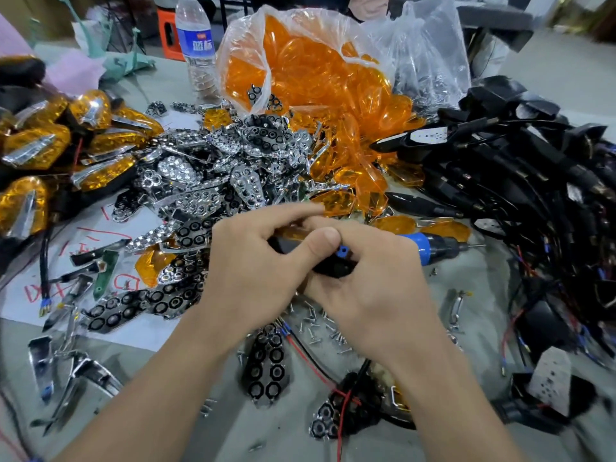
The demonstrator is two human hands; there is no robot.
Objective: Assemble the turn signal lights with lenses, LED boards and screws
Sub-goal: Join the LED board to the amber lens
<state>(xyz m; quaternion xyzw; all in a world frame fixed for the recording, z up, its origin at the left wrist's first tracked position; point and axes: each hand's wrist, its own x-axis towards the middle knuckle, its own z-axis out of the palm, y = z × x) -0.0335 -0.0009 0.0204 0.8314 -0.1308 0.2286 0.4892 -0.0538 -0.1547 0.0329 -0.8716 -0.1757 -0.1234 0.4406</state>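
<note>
Both my hands meet at the table's middle around one turn signal light (328, 270), a black housing with an orange lens edge showing. My left hand (253, 261) grips it from the left, thumb on top. My right hand (373, 281) curls round it from the right, and most of the light is hidden by the fingers. An electric screwdriver (436, 249) with a blue collar lies just behind my right hand, bit pointing right. Loose screws (320, 323) are scattered below the hands. Chrome reflector boards (213, 168) are heaped behind.
A plastic bag of orange lenses (320, 71) stands at the back centre beside a water bottle (195, 45). Finished amber lights (50, 148) pile up at the left, black housings with wires (520, 175) at the right. Black reflector plates (266, 365) and wired parts lie near the front edge.
</note>
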